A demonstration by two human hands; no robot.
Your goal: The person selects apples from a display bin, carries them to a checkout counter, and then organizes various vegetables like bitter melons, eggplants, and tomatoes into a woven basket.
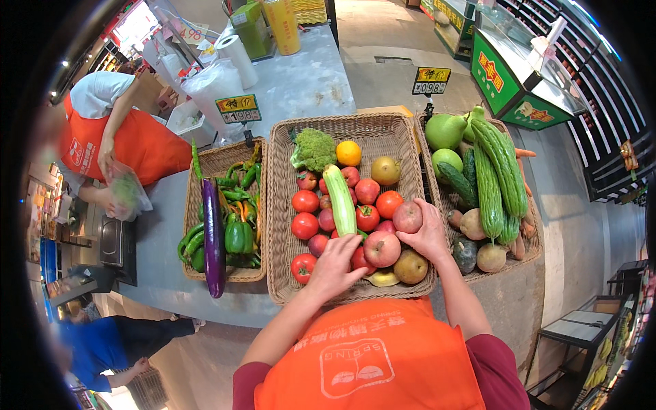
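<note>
My right hand (429,233) holds a pink-red apple (408,217) at the right side of the middle wicker basket (341,123). My left hand (335,264) rests over the lower end of a pale green zucchini-like squash (339,197), fingers spread; whether it grips anything is hidden. Between the hands lies another apple (382,249). Around them are several tomatoes (305,225) and small red fruits, with a brown round pear (410,266) and a banana (383,278) near the front rim. Broccoli (314,148), an orange (348,153) and another brown pear (386,170) sit farther back.
The left basket (192,169) holds an eggplant (213,236) and green peppers. The right basket (535,241) holds bitter melons (502,169), cucumbers and potatoes. Price signs stand behind. A co-worker (118,128) at left handles a bag of greens (125,192); another person (102,353) stands lower left.
</note>
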